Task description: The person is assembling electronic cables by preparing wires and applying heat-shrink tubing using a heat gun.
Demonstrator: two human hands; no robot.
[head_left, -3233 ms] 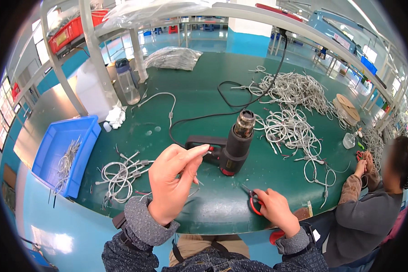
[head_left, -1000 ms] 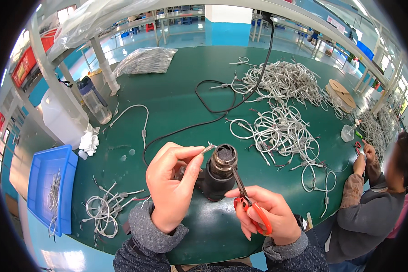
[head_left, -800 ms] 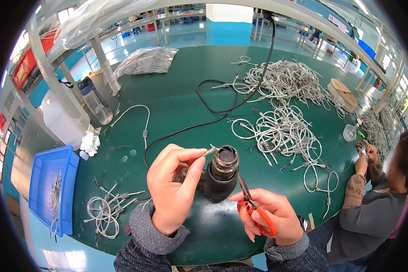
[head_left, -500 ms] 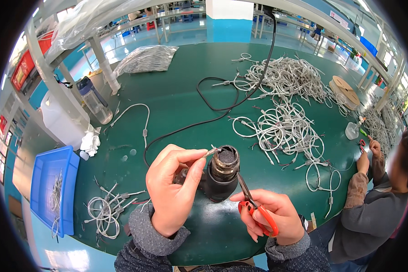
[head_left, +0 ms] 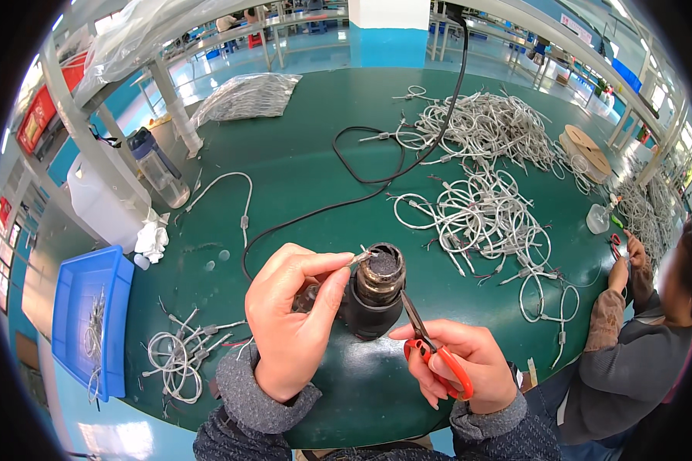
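Two hands: left (head_left: 296,323) pinches one wire (head_left: 359,259); right (head_left: 457,367) grips one scissors (head_left: 430,353).

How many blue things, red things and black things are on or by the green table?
Blue plastic bin: 1
Red-handled scissors in the right hand: 1
Black heat gun and black cable: 2
Total: 4

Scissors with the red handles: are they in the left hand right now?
No, the red-handled scissors sit in the right hand, while the left hand pinches a small wire end by the heat gun's nozzle.
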